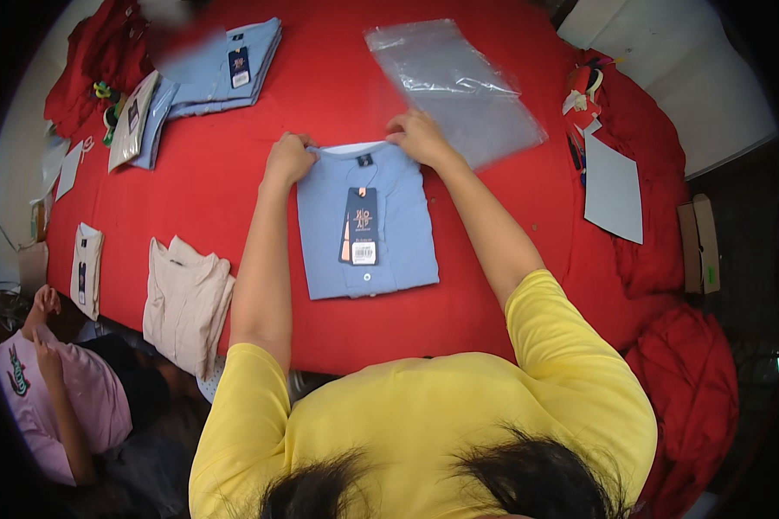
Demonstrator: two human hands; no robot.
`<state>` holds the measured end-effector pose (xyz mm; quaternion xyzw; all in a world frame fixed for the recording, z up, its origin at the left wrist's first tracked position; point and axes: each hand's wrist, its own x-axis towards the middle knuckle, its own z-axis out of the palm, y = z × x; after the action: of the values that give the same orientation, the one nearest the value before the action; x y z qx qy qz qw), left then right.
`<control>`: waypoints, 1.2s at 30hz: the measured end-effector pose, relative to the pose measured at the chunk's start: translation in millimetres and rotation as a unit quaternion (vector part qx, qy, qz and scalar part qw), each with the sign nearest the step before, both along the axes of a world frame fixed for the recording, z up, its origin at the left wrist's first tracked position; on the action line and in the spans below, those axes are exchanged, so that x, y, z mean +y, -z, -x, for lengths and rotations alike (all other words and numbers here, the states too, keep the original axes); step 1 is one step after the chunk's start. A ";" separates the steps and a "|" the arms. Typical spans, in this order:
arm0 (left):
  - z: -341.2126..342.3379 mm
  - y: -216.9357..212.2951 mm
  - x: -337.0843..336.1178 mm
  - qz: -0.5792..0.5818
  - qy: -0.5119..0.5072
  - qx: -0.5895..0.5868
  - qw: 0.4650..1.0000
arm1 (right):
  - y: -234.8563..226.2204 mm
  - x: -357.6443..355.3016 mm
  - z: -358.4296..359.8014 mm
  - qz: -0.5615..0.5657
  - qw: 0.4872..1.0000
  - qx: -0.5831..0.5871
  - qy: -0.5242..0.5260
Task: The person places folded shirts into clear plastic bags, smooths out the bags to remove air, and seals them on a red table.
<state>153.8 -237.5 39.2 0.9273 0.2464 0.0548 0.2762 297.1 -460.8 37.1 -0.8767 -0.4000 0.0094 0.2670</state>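
A folded light blue shirt [389,233] lies on the red table [320,95] in front of me, with a dark hang tag [360,227] down its middle. My left hand [288,158] grips the shirt's top left corner by the collar. My right hand [417,136] pinches the top right corner. Both arms reach out from my yellow sleeves. A clear plastic bag [459,86] lies flat just beyond my right hand, touching the shirt's far edge.
A stack of folded blue shirts [221,73] sits at the far left. Beige folded shirts [186,303] hang over the near left edge. A grey card sheet [613,190] lies at the right. Another person in pink [52,398] sits at lower left.
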 end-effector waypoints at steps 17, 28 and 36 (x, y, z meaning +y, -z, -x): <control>-150.5 -7.0 -154.0 -0.083 0.204 -0.255 0.941 | -26.2 -104.2 -128.7 -0.228 0.940 0.250 0.043; -186.5 9.3 -135.7 0.598 -0.045 -0.193 0.776 | -48.8 -67.6 -139.1 -0.011 0.990 -0.105 0.089; -175.8 12.5 -135.8 0.141 0.040 -0.175 0.974 | -0.2 -70.9 -166.7 0.078 0.956 -0.231 0.164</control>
<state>329.6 -373.3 26.7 0.8641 0.1625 0.1694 0.4451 463.8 -531.6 37.3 -0.9264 -0.2999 -0.2064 0.0963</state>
